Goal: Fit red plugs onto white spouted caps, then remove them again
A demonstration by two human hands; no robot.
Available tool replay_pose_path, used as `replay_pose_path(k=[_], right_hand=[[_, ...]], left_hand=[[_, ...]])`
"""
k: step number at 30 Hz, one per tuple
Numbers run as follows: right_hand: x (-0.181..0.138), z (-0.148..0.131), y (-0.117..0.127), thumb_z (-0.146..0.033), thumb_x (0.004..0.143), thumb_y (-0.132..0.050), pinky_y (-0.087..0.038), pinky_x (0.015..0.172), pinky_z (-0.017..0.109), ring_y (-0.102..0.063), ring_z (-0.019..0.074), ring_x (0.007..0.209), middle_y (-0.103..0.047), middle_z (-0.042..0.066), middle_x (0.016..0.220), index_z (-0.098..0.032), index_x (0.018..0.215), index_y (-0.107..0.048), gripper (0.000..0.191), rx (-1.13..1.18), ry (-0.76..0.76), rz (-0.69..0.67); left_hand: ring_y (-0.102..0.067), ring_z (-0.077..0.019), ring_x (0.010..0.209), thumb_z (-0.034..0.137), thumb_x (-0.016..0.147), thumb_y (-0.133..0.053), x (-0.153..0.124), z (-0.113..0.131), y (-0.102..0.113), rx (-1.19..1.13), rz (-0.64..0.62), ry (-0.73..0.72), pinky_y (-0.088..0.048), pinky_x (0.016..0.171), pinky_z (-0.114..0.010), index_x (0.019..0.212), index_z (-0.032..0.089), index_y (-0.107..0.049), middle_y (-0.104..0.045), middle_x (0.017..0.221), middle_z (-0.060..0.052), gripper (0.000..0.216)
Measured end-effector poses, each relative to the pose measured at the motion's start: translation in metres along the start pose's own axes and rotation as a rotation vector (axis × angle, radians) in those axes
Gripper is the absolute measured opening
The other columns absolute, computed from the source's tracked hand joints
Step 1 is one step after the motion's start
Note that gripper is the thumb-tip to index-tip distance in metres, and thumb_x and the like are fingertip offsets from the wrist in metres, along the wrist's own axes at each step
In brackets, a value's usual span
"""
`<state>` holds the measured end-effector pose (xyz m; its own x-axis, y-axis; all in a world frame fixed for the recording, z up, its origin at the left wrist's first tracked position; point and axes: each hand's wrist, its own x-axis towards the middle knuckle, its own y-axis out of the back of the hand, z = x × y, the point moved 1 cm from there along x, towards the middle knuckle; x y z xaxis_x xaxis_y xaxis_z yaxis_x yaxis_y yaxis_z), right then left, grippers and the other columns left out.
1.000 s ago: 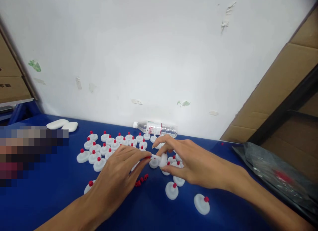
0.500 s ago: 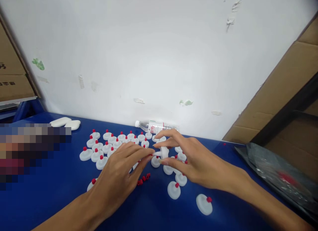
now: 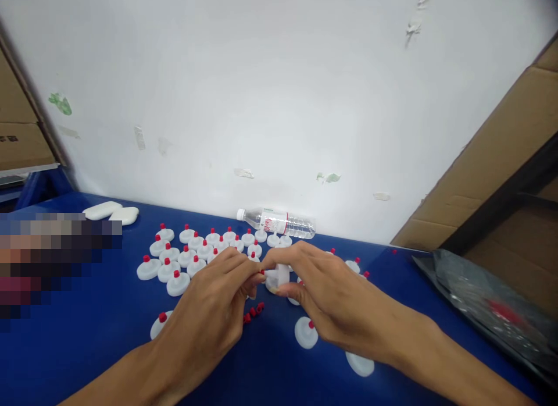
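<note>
My right hand (image 3: 326, 289) grips a white round nozzle lid (image 3: 283, 275) between thumb and fingers, its spout pointing left. At the tip of that spout, my left hand (image 3: 213, 313) pinches a small red cap (image 3: 262, 271), partly hidden by the fingertips. Whether the cap is seated on the spout I cannot tell. Several loose red caps (image 3: 253, 313) lie on the blue table just below the hands. White nozzle lids with red tips (image 3: 178, 284) stand around both hands, most of them upright; my hands cover some.
A clear plastic bottle (image 3: 279, 223) lies against the white wall. Two white oval pieces (image 3: 124, 216) rest at the back left. A dark plastic bag (image 3: 483, 301) and cardboard (image 3: 488, 144) border the right side. A blurred patch covers the left edge.
My right hand has closed in, its fingers now bent more tightly around the lid. The lid has shifted slightly left, and a red cap shows more clearly at my left fingertips.
</note>
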<state>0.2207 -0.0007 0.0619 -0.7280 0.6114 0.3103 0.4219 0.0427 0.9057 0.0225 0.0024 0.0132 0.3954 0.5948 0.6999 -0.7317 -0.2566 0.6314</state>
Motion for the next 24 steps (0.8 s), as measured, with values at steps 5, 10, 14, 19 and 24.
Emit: replay_pose_path(k=[5, 10, 14, 19, 24], right_hand=[[0.002, 0.004, 0.011, -0.017, 0.099, -0.050, -0.052, 0.090, 0.035, -0.058, 0.0192, 0.105, -0.065, 0.003, 0.111, -0.026, 0.120, -0.056, 0.023, -0.058, 0.017, -0.114], [0.000, 0.028, 0.030, -0.023, 0.101, -0.045, -0.050, 0.090, 0.036, -0.063, 0.0188, 0.101, -0.067, 0.003, 0.111, -0.026, 0.113, -0.064, 0.022, -0.148, -0.089, -0.092], [-0.005, 0.061, 0.041, -0.041, 0.104, -0.039, -0.048, 0.100, 0.043, -0.064, 0.0246, 0.114, -0.067, 0.007, 0.127, -0.024, 0.126, -0.064, 0.037, -0.236, -0.211, -0.024], [-0.014, 0.099, 0.036, -0.053, 0.105, -0.029, -0.050, 0.100, 0.046, -0.062, 0.0302, 0.121, -0.068, 0.010, 0.130, -0.021, 0.124, -0.067, 0.054, -0.187, -0.331, -0.150], [-0.019, 0.120, 0.022, -0.060, 0.102, -0.028, -0.049, 0.103, 0.047, -0.061, 0.0314, 0.122, -0.068, 0.009, 0.129, -0.022, 0.125, -0.067, 0.059, -0.084, -0.398, -0.255]], left_hand=[[-0.050, -0.0170, 0.073, 0.013, 0.101, -0.044, 0.002, 0.001, 0.000, 0.059, -0.032, -0.038, -0.042, 0.068, -0.031, 0.090, 0.019, -0.061, -0.060, 0.075, 0.000, 0.021], [-0.056, -0.0258, 0.091, 0.017, 0.099, -0.046, -0.002, 0.004, -0.006, 0.283, -0.135, -0.035, -0.049, 0.082, -0.043, 0.108, 0.016, -0.064, -0.066, 0.093, -0.008, 0.020], [-0.058, -0.0298, 0.092, 0.020, 0.096, -0.051, -0.008, 0.008, -0.013, 0.388, -0.293, -0.043, -0.051, 0.082, -0.049, 0.093, 0.017, -0.068, -0.066, 0.091, -0.010, 0.018], [-0.060, -0.0311, 0.090, 0.019, 0.095, -0.051, -0.014, 0.009, -0.022, 0.462, -0.416, -0.060, -0.053, 0.079, -0.050, 0.087, 0.015, -0.071, -0.067, 0.089, -0.012, 0.021], [-0.061, -0.0306, 0.089, 0.014, 0.093, -0.050, -0.020, 0.005, -0.027, 0.490, -0.441, -0.070, -0.054, 0.078, -0.050, 0.086, 0.016, -0.071, -0.068, 0.088, -0.011, 0.022]])
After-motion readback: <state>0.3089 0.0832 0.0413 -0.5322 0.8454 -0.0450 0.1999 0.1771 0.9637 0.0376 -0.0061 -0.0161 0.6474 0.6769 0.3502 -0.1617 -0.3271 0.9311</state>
